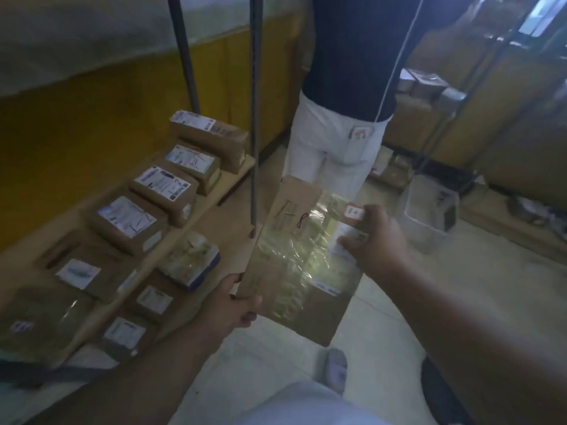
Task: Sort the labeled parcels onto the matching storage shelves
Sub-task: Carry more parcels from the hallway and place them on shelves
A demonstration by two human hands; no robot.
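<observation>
- A flat brown parcel, wrapped in shiny tape and hand-marked, was held in the air over the floor, just right of a low shelf.
- The left hand gripped its lower corner; the right hand pinched its right edge.
- Several labelled boxes already sat in rows on the shelf; this parcel was not yet placed.

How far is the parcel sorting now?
Done: several labeled boxes already lie in rows on the low shelf. In hand: the left hand and right hand hold a flat taped parcel. Left: shelving it; other waiting parcels are unclear.
</observation>
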